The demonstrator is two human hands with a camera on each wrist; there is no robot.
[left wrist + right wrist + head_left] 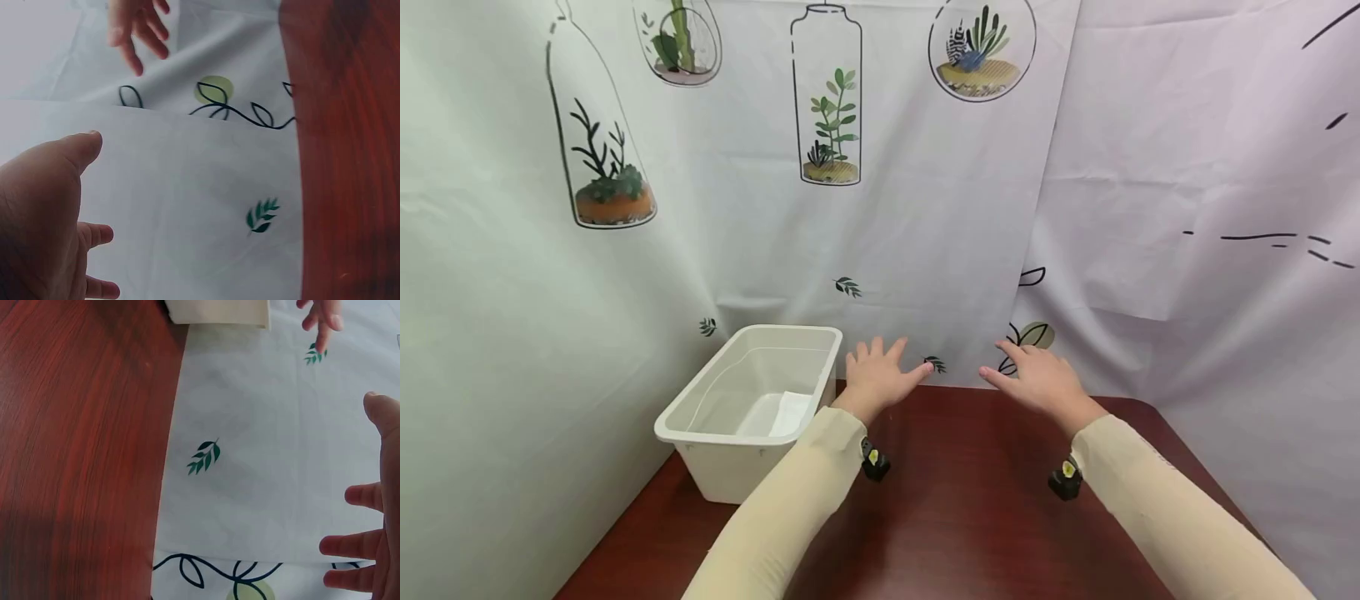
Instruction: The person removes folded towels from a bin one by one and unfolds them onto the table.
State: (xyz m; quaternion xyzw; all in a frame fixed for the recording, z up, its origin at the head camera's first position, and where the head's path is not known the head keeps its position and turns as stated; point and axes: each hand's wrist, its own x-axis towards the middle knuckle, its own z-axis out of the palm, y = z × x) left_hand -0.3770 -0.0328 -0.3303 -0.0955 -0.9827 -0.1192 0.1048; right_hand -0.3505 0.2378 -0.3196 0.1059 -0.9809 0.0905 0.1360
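In the head view my left hand (pixel 877 379) is held up over the far part of the table, fingers spread and holding nothing. It is just right of a white plastic tub (pixel 748 439). Across from it, my right hand (pixel 1041 379) is also raised with its fingers extended and nothing in its grasp. A gap separates the two hands. The left wrist view shows the left thumb and fingertips (pixel 100 235) apart from any object. Likewise, the right wrist view has the right fingers (pixel 353 545) stretched out in the air.
A dark red wooden table (pixel 955 508) spreads beneath both arms. Inside the tub lies a white paper-like piece (pixel 792 414). A white curtain (pixel 925 242) printed with plants in jars hangs behind the table and along its sides. Each wrist carries a small black device (pixel 875 462).
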